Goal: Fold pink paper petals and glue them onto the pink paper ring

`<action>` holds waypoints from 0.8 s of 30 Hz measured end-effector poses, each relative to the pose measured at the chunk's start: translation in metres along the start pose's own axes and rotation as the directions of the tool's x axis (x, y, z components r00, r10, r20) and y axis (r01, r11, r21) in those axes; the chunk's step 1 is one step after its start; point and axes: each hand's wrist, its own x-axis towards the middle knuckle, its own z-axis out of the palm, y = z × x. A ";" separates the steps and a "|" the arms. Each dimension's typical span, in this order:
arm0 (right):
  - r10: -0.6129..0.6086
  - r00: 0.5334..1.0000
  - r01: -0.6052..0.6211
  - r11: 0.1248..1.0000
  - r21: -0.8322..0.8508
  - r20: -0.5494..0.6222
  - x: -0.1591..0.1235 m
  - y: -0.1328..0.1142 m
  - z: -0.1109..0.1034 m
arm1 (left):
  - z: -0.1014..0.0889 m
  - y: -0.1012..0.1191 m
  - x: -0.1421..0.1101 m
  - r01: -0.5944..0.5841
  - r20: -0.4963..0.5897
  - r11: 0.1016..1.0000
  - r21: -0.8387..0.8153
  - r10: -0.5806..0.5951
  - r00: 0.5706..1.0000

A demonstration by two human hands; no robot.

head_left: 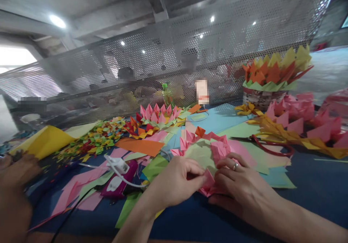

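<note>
A ring of folded pink paper petals [219, 150] around a pale green paper centre [199, 153] lies on the dark blue table before me. My left hand [181, 179] pinches one pink petal at the near side of the ring between thumb and fingers. Across from it, my right hand [239, 179], with a ring on one finger, rests bent over the near right edge of the paper flower. Its fingertips press on the pink paper, and its thumb side is partly hidden. Red-handled scissors [272, 145] lie beyond my right hand on paper sheets.
A purple power strip [119, 181] with a white plug and cables lies left of my left hand. Finished paper flowers [277, 71] stand at the right and back. Small folded pieces [95, 138] are heaped at left. Another person's hand [19, 170] is at far left by yellow paper.
</note>
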 end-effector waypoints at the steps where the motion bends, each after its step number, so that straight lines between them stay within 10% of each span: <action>1: 0.020 1.000 -0.020 1.000 0.006 0.001 0.000 -0.001 0.000 | 0.000 0.000 0.000 -0.004 0.014 1.000 0.002 0.003 1.000; 24: 0.149 0.984 -0.147 0.989 -0.022 0.094 0.003 -0.010 0.003 | -0.004 0.001 0.000 -0.020 0.075 1.000 0.022 0.018 0.997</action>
